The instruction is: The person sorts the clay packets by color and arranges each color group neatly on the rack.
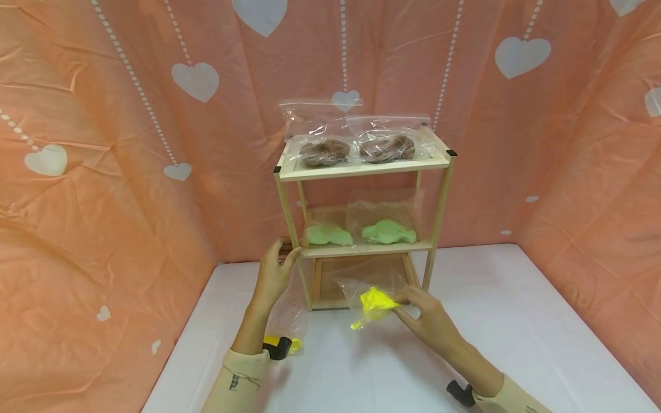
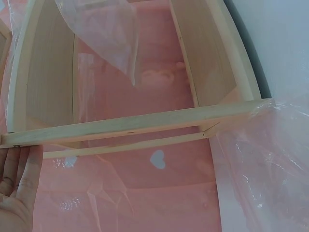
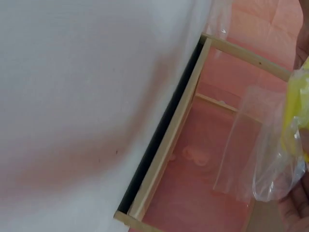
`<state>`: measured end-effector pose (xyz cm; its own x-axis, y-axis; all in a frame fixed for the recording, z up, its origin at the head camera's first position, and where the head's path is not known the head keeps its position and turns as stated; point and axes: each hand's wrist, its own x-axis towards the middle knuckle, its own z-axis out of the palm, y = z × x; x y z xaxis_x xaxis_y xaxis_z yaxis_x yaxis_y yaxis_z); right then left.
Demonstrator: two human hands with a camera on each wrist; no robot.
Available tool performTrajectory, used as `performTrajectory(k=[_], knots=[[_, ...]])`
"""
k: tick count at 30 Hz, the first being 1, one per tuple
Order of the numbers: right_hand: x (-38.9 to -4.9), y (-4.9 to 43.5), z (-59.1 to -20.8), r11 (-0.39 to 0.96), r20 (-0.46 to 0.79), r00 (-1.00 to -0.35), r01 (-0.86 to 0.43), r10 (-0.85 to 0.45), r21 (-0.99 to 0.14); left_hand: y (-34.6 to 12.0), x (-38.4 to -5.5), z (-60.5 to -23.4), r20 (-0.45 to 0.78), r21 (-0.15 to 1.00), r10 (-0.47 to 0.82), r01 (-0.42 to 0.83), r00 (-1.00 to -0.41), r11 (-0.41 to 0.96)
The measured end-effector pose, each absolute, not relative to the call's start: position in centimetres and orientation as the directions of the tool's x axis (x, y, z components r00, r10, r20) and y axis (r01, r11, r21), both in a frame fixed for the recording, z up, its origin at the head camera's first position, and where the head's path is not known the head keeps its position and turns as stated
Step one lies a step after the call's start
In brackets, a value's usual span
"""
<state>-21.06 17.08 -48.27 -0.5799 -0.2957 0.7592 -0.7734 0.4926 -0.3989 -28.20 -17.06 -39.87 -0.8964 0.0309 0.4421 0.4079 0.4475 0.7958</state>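
A three-tier wooden rack stands on the table. My left hand grips its left front post at the middle shelf; in the left wrist view the fingers lie against the post. With thumb and fingertips, my right hand pinches a clear plastic bag holding a bright yellow lump, in front of the bottom shelf. The right wrist view shows the clear bag over that shelf, the yellow lump cut off at the edge. Another bag with a yellow lump lies beside my left wrist, partly hidden.
Two clear bags with brown lumps sit on the top shelf. On the middle shelf are two bags with pale green lumps. A white cloth covers the table, and a pink curtain with hearts hangs behind and at both sides.
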Motion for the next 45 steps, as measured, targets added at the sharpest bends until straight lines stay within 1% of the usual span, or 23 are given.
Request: performTrajectory(k=[7,16,25,32,36,45], knots=[[-22.1,16.1,-48.9,0.500,0.759,-0.597,-0.755,-0.259,-0.424,-17.1,-28.1,-39.8,0.422,0.804,0.031,0.390,-0.906,0.450],[-23.5,14.4,-49.7,0.505,0.783,-0.577,-0.760,-0.232,-0.410,-17.4,-28.1,-39.6,0.418,0.792,0.050,0.390,-0.907,0.469],[-24.4,12.5,-50.3,0.539,0.753,-0.628,-0.712,-0.199,-0.451,-17.9,-28.4,-39.1,0.448,0.754,0.102,0.437,-0.888,0.491],[-25.3,11.0,-50.5,0.566,0.724,-0.666,-0.672,-0.179,-0.478,-18.3,-28.6,-38.7,0.391,0.768,0.130,0.401,-0.911,0.499],[-25.8,10.3,-50.4,0.574,0.713,-0.679,-0.660,-0.177,-0.486,-18.4,-28.6,-38.7,0.392,0.768,0.138,0.406,-0.910,0.495],[-26.9,8.8,-50.1,0.601,0.653,-0.736,-0.607,-0.179,-0.520,-18.8,-29.1,-38.6,0.395,0.764,0.169,0.426,-0.903,0.485]])
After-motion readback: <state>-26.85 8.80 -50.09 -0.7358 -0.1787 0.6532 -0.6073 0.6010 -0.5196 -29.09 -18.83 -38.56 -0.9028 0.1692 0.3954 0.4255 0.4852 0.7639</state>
